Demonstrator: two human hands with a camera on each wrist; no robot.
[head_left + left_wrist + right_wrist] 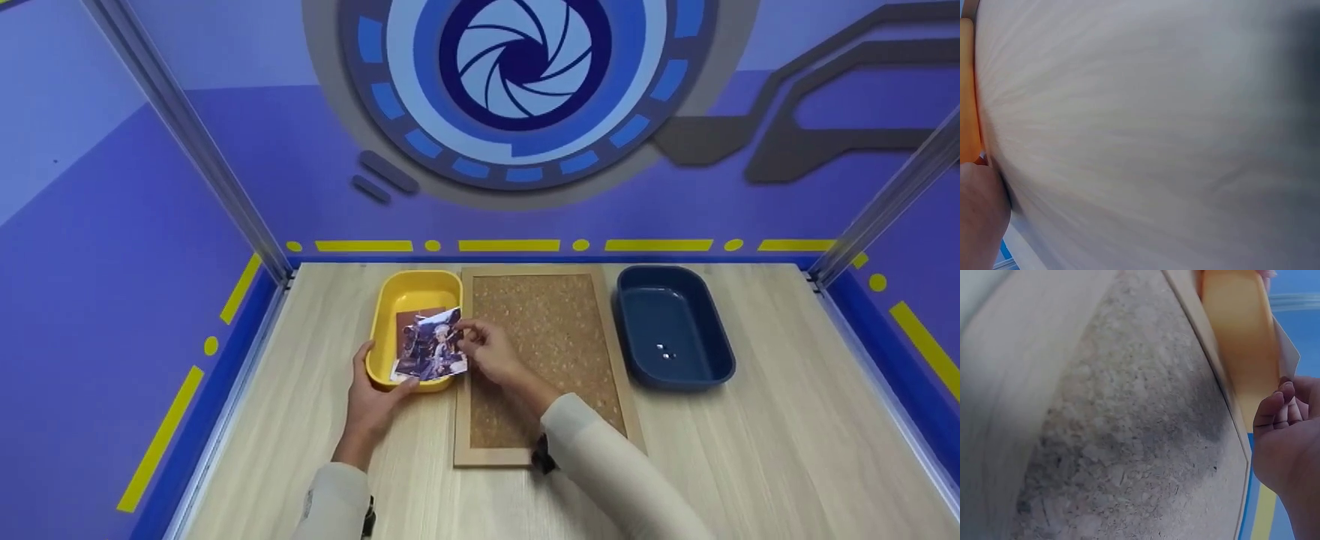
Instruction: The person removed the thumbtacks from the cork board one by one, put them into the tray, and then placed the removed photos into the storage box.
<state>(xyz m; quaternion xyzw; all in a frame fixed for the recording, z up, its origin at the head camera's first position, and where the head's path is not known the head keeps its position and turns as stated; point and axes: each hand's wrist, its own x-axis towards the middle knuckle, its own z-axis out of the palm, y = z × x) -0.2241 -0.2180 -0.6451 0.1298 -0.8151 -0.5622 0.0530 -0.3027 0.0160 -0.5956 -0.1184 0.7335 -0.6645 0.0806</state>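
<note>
A picture card (439, 346) printed with an illustrated figure tilts up out of the yellow tray (420, 282). My right hand (495, 356) pinches its right edge between thumb and fingers. In the right wrist view, a pale corner of the card (1288, 354) sticks up past the tray wall (1241, 337), right at the fingertips. More cards, one with a brown face (405, 322), lie beneath it in the tray. My left hand (371, 401) grips the tray's near left corner, thumb along the front rim. Only part of that hand shows in the left wrist view.
A wood-framed cork board (540, 337) lies between the two trays, under my right forearm. To its right stands a dark blue tray (661, 300) with several tiny shiny pieces (666, 352) inside. Printed purple-blue panels (525, 217) close off the table's back and sides.
</note>
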